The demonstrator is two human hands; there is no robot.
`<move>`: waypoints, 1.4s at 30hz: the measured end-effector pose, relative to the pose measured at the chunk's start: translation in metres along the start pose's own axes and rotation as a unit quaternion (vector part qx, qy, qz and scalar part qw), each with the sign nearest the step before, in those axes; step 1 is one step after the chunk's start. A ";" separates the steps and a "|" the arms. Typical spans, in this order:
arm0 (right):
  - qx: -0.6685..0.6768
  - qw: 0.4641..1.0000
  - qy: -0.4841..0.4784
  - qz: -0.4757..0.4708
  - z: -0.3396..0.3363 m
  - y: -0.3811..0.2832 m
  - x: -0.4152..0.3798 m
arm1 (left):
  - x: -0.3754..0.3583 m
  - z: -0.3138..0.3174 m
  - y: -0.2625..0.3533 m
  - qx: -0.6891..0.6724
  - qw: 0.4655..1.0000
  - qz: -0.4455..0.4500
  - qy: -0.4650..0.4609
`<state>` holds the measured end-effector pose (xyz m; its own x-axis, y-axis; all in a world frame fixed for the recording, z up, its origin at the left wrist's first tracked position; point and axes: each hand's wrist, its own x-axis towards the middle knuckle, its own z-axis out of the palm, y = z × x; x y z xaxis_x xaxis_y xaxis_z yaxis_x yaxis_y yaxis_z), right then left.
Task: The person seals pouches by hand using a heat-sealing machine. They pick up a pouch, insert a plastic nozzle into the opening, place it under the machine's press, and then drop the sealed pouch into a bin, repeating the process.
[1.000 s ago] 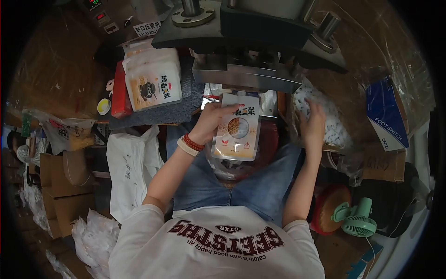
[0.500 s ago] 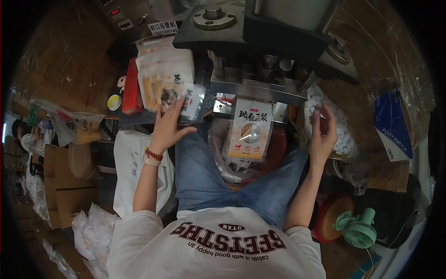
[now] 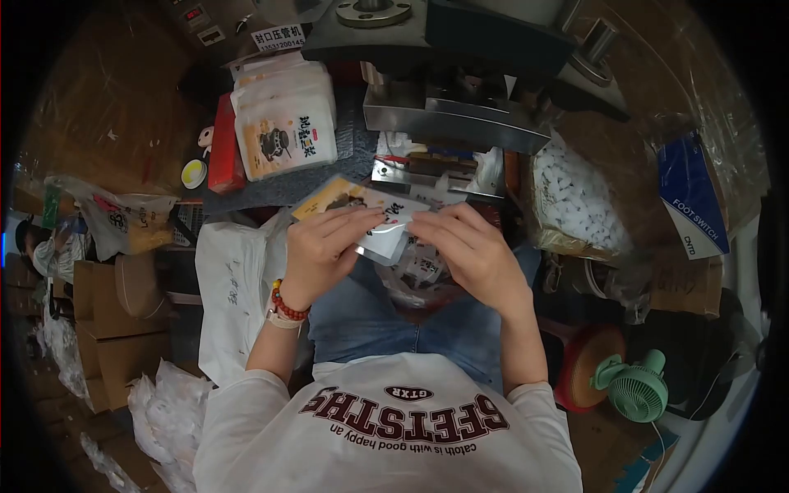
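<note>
A printed plastic pouch with a clear edge and an orange corner lies tilted between my hands, in front of the press. The closed fingers of my left hand grip its near side. My right hand pinches its right end; whether a small part is also between those fingers is hidden. Beyond my left hand, a stack of similar pouches rests on a dark grey mat. Below the hands, a clear plastic bag with printed pouches sits between my knees.
The metal press stands straight ahead. At the right is a box of small white plastic parts, near a blue foot switch box. A red box borders the pouch stack. A green fan stands at lower right.
My left hand has brought a pouch from the stack to the middle. My right hand has moved left from beside the white parts onto it. The pouch at the press front has gone from there.
</note>
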<state>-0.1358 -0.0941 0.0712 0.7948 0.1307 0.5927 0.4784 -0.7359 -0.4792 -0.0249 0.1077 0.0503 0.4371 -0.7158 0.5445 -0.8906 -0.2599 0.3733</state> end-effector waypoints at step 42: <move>-0.285 0.907 0.072 0.303 -0.053 0.122 -0.063 | 0.046 0.085 -0.052 -0.397 0.854 -0.336 0.007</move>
<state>-0.1472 -0.2267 0.0097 0.7708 -0.4695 0.4307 -0.3327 -0.8731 -0.3562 0.0306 0.0327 -0.0080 0.8223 -0.5689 0.0133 -0.0740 -0.0837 0.9937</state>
